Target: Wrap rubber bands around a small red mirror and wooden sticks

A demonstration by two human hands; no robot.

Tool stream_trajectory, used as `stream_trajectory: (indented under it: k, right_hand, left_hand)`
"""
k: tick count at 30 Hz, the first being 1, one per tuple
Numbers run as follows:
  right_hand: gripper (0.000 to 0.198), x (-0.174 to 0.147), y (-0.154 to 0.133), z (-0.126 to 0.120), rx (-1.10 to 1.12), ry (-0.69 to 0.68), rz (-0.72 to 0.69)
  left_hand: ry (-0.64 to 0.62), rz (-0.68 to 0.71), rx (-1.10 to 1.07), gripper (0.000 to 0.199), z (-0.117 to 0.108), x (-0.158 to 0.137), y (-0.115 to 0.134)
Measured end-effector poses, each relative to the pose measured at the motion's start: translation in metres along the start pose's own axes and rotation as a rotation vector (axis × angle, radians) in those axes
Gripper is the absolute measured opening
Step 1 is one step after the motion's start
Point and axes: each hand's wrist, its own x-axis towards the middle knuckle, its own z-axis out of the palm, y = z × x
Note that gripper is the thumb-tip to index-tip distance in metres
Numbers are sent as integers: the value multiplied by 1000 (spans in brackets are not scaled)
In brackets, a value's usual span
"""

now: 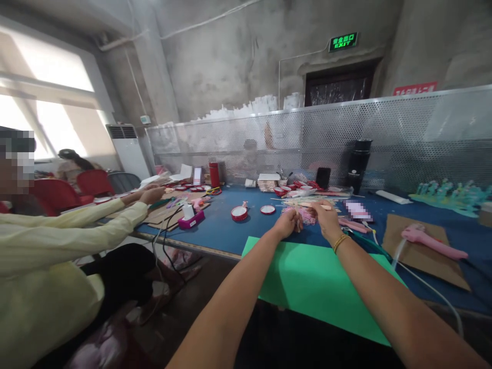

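My left hand [289, 224] is closed in a pinch above the near end of a green sheet [307, 271]; what its fingertips hold is too small to make out. Close beside it, my right hand [326, 221] is curled around a pale, slim stick-like tool [325, 207]. The two hands are a short way apart. Behind and between them lies a tangle of pink strands [308, 216], partly covered by my fingers. Two round red-rimmed tins, one larger [239, 213] and one flatter [268, 209], stand left of my hands.
A pink glue gun [434, 242] rests on cardboard [400, 230] at right, its cord trailing. A phone [356, 210] and black flask [359, 166] stand beyond my right hand. At left, a co-worker in a yellow sleeve [77, 233] works near a purple box [191, 221].
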Motion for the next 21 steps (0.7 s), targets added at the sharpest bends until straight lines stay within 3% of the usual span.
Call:
stream_trajectory:
  k: [7, 21]
  right_hand:
    - [28, -2, 0, 0, 8, -67, 20]
    - [25, 0, -2, 0, 19, 1, 27]
  left_hand:
    - [-5, -28, -42, 21, 1, -1, 2]
    - [0, 8, 12, 23, 1, -1, 3]
